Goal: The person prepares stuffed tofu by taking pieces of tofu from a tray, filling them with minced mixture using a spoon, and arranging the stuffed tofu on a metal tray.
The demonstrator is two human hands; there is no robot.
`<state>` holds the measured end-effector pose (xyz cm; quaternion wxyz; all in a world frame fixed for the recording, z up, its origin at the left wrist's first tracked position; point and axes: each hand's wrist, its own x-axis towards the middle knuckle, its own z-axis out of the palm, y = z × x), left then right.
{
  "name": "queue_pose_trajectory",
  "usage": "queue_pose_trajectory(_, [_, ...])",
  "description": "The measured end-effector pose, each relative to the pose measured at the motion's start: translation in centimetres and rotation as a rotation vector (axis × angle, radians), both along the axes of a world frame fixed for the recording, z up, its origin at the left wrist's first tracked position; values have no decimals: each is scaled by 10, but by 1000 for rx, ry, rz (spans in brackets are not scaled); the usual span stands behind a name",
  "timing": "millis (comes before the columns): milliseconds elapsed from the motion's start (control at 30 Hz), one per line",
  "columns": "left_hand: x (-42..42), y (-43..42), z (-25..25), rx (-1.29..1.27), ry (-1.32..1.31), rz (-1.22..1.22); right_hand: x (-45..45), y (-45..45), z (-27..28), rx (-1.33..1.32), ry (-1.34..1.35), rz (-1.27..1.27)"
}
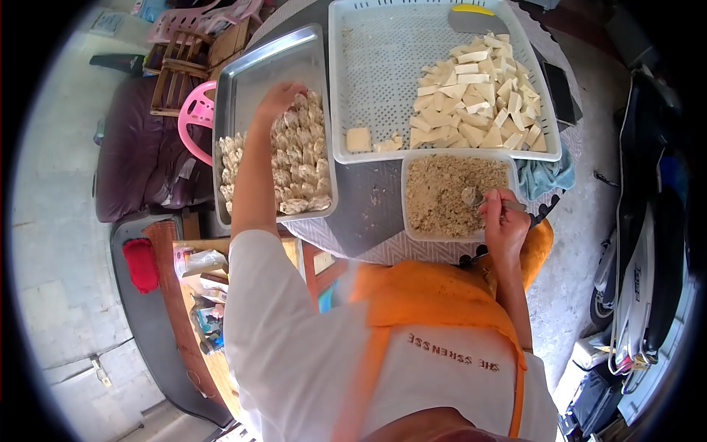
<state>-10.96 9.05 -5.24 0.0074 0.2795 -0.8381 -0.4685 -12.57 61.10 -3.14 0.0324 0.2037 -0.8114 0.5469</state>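
Observation:
My left hand (281, 100) reaches into the metal tray (243, 81), its fingers bent down and closed at the far end of the rows of lumpy, pale, filled pieces (302, 158). What those fingers hold, if anything, is hidden. My right hand (505, 221) grips a metal spoon (472, 196) by its handle. The spoon's bowl rests in a crumbly brown filling (442, 191) inside a square white tub (406, 214). Beyond the tub, a white perforated basket (368, 81) holds a heap of cut pale tofu pieces (479, 96). One squarish tofu piece (359, 139) lies apart in its near left corner.
A scraper with a yellow handle (473, 9) lies at the basket's far right. A blue-green cloth (546, 175) sits beside the tub, and a dark flat object (559, 92) lies right of the basket. A pink chair (197, 121) stands left of the tray.

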Motion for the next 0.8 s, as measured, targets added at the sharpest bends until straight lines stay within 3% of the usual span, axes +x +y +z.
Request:
queue_pose_trajectory(133, [-8,-10,-12,-57,-30,-2,0,1,-1,33,43,14])
queue_pose_trajectory(233, [-26,-8,-12,-813,163,-219,-2,3,-1,38,84,14])
queue_pose_trajectory(267, [-35,1,-16,-834,243,-224,-2,3,-1,31,91,21])
queue_pose_trajectory(333, [-52,75,21,-879,395,-213,-2,2,-2,27,98,14])
queue_pose_trajectory(400, [-69,135,27,-401,495,-233,-1,0,-1,28,80,10])
queue_pose_trajectory(567, [-121,210,6,-428,694,-314,-1,2,-1,60,100,-7])
queue_pose_trajectory(667, [-147,240,14,-628,605,-351,0,2,0,59,87,-7])
queue_pose_trajectory(800, [-165,278,19,-679,562,-381,-1,2,-2,53,92,3])
